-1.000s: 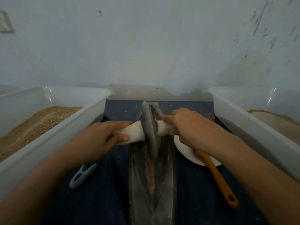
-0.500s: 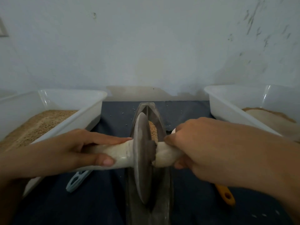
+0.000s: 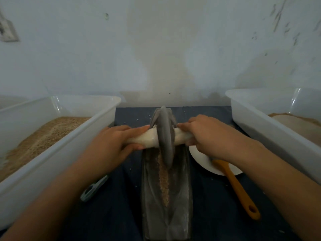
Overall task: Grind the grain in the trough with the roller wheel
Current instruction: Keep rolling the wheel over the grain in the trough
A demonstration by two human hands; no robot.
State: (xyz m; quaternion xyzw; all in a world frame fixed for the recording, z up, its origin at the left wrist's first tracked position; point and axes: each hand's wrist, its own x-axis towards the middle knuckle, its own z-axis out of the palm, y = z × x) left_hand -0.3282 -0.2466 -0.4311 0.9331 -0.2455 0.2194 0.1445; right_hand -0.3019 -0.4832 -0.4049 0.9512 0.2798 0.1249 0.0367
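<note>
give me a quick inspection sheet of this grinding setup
surface: dark cloth, scattered specks on it
job's things: roller wheel stands in the trough toward its far end; strip of grain along the bottom
clutter: left tub of grain, right tub, white plate, orange spatula, grey clip
grippers: left hand and right hand each grip the pale axle handle
cables: nothing seen
surroundings: stained white wall

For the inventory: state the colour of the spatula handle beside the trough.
Orange spatula handle, in the head view.
</note>
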